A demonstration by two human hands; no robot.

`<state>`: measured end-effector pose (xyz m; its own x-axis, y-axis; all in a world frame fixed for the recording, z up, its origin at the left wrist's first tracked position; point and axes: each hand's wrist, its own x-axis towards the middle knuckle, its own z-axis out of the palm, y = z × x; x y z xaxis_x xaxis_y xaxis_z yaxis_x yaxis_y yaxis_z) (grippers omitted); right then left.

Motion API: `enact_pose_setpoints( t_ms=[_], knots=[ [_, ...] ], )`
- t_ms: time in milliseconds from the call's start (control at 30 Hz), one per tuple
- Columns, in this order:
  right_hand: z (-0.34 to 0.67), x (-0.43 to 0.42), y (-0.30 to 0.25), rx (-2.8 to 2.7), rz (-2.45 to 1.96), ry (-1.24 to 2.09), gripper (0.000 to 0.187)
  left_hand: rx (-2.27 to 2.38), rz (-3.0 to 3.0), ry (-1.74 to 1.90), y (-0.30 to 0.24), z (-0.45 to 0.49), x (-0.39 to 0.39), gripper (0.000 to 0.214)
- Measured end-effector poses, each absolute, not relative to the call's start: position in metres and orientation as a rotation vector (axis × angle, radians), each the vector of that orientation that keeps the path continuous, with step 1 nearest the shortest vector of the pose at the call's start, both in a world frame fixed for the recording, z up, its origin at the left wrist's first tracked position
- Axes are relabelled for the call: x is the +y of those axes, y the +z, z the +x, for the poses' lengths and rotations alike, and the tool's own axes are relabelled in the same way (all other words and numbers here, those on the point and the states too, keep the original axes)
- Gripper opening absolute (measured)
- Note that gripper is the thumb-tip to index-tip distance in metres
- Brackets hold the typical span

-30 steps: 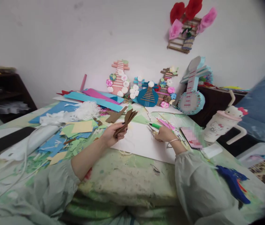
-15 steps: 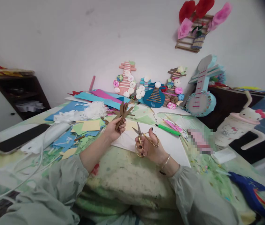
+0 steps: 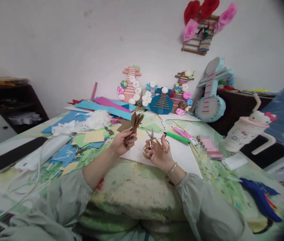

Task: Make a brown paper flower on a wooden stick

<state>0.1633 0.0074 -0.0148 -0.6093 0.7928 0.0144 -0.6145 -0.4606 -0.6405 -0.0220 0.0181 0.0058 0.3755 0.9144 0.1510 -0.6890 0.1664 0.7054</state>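
In the head view, the left hand (image 3: 122,143) pinches folded brown paper (image 3: 134,127) above the white sheet (image 3: 182,155) at its left side, the right hand (image 3: 161,156) holds gold scissors (image 3: 152,137) over that sheet, and right of it stands a lidded cup (image 3: 241,134), contents hidden

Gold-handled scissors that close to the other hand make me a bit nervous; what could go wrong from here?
The scissors in the right hand have parted blades, and the left hand is nearby, so a careless move might nick a finger. The brown bundle is gripped low with its upper ends fanned out, so pieces could perhaps slip out of line. The green pen lies near the right hand and might get knocked.
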Motion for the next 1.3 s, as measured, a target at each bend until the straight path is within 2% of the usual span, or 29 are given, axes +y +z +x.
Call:
enact_pose_setpoints(
  t_ms=[200, 333, 433, 500, 633, 700, 867, 1000, 1067, 1133, 1300],
  knots=[
    [0.168, 0.01, -0.008, -0.846, -0.393, 1.962, 0.057, 0.399, 0.802, 1.194, 0.003, -0.02, 0.018, 0.007],
    [0.175, 0.016, -0.006, -0.939, -0.541, 1.719, 0.055, 0.389, 0.811, 1.22, 0.004, -0.022, 0.018, 0.007],
    [0.187, 0.026, -0.01, -1.25, -0.946, 1.329, 0.053, 0.365, 0.804, 1.243, 0.004, -0.025, 0.019, 0.011],
    [0.197, 0.033, -0.014, -1.594, -1.374, 0.881, 0.047, 0.348, 0.792, 1.232, 0.005, -0.026, 0.019, 0.013],
    [0.215, 0.045, -0.021, -1.724, -1.582, 0.536, 0.013, 0.332, 0.785, 1.198, 0.005, -0.027, 0.018, 0.015],
    [0.218, 0.047, -0.021, -1.761, -1.614, 0.428, 0.013, 0.332, 0.782, 1.184, 0.005, -0.026, 0.017, 0.014],
    [0.202, 0.037, -0.015, -1.882, -1.48, 0.317, 0.019, 0.36, 0.777, 1.135, 0.005, -0.023, 0.016, 0.012],
    [0.176, 0.019, -0.018, -1.977, -0.999, 0.646, 0.028, 0.404, 0.794, 1.094, 0.001, -0.018, 0.016, 0.008],
    [0.167, 0.013, -0.022, -2.019, -0.925, 0.607, 0.022, 0.418, 0.828, 1.05, -0.001, -0.014, 0.016, 0.007],
    [0.166, 0.013, -0.024, -2.042, -0.918, 0.551, 0.012, 0.431, 0.879, 0.984, -0.002, -0.012, 0.014, 0.005],
    [0.193, 0.027, -0.019, -1.929, -1.175, 0.351, 0.015, 0.514, 1.088, 0.787, 0.001, -0.019, 0.014, 0.011]
  ],
)
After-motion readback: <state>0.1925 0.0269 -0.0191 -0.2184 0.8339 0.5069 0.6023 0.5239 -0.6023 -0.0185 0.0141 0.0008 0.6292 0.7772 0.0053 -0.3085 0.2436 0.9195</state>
